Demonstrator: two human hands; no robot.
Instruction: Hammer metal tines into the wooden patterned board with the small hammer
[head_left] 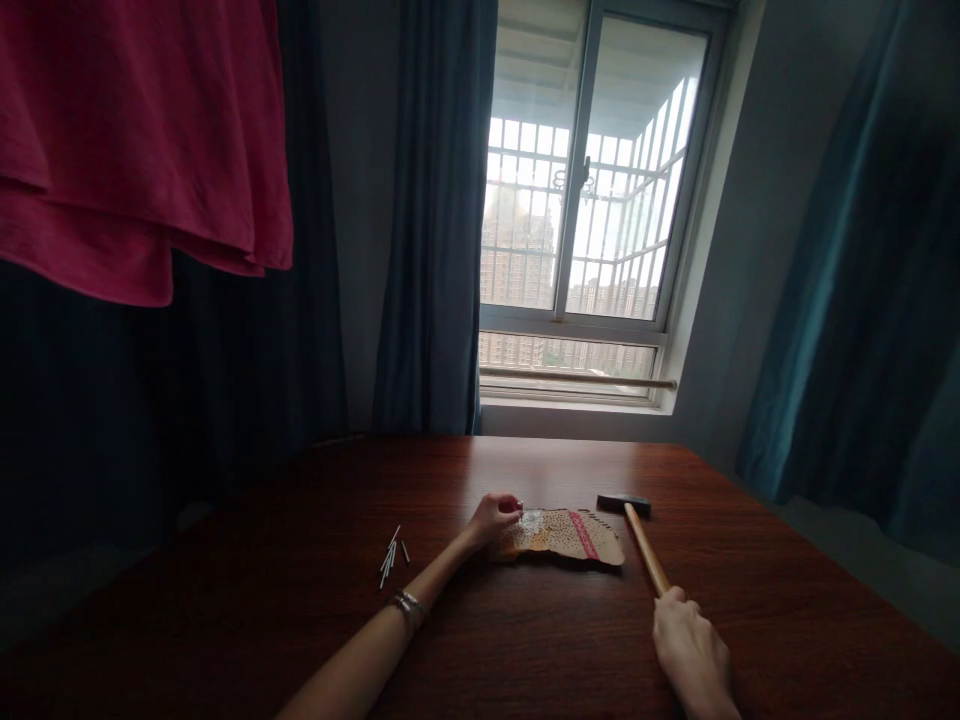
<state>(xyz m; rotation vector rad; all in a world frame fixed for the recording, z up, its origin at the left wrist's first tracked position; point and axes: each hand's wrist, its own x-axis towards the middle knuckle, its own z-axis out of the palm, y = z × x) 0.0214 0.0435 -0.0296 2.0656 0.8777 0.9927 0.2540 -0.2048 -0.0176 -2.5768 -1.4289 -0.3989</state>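
A flat brown piece dotted with many small holes and crossed by a pink band lies on the dark wooden table. My left hand rests at its left end, fingers pinched together on something too small to make out. My right hand is wrapped round the wooden handle of a hammer. The hammer's black head rests on the table just beyond the piece's right end.
Several thin nails lie loose on the table left of my left forearm, which wears a bracelet. A window with blue curtains stands behind the table. Red cloth hangs at upper left.
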